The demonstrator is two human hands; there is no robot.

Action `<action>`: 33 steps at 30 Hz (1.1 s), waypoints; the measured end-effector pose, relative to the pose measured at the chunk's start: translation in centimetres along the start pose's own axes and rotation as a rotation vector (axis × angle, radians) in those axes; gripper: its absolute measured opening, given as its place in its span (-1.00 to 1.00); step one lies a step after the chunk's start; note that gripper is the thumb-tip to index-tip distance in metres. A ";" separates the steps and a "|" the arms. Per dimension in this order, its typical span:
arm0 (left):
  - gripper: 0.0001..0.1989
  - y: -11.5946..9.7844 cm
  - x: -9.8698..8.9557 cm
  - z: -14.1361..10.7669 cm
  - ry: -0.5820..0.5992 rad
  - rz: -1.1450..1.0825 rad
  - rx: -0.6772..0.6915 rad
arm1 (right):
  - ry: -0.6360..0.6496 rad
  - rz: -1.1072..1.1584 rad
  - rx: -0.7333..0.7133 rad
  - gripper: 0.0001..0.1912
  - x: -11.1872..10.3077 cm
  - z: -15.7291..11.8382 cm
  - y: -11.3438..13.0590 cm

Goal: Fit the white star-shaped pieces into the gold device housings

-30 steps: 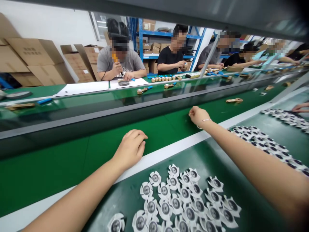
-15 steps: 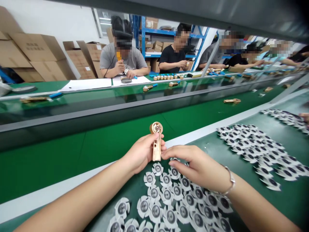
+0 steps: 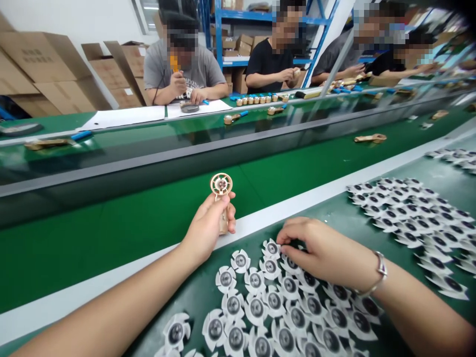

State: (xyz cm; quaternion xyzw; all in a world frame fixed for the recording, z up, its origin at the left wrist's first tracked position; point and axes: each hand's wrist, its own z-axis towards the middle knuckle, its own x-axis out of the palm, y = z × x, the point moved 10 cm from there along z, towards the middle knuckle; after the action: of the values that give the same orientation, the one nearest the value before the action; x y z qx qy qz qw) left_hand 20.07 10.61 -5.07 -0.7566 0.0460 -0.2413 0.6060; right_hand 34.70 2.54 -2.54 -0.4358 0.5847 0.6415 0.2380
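Upright in my left hand (image 3: 208, 223) is a gold fan body (image 3: 221, 184), its round spoked head above my thumb and its handle inside my closed fingers. My right hand (image 3: 312, 243), with a bracelet at the wrist, is over the near table; its thumb and index finger close on the edge of a white fan blade (image 3: 271, 248) at the top of a group. Many more white blades with dark round centres (image 3: 256, 307) lie below and beside that hand.
Another group of blades (image 3: 409, 208) lies at right on the green table (image 3: 320, 218). Beyond runs a green conveyor (image 3: 148, 208) carrying a gold part (image 3: 371, 138). Across it, several people work at a bench with gold parts (image 3: 260, 100). Cardboard boxes (image 3: 55, 59) stand back left.
My left hand has moved left and slightly up with the gold body, whose round head now faces me more. My right hand has left the body's handle and reached a blade. The view has shifted.
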 end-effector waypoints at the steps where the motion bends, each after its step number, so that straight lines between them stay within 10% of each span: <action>1: -0.76 0.0 0.1 0.0 0.009 0.020 -0.004 | 0.006 0.015 0.009 -0.87 0.2 0.1 0.0; 12: -0.91 0.6 2.2 -0.7 0.195 0.254 -0.040 | -0.053 0.445 0.182 -0.85 0.4 0.0 -0.8; 21: -0.92 -0.6 4.1 -2.2 0.362 0.848 0.253 | -0.171 1.001 0.283 -0.88 -0.1 -0.3 0.0; 33: -0.69 -1.8 5.4 -3.7 0.413 1.073 0.502 | -0.196 1.092 0.271 -0.83 0.1 -0.3 0.2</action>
State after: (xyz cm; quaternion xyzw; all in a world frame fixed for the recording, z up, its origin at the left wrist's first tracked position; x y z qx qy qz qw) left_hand 22.91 5.82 -1.19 -0.4008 0.4774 -0.0481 0.7805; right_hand 34.59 2.15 -2.52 0.0254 0.7776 0.6279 -0.0210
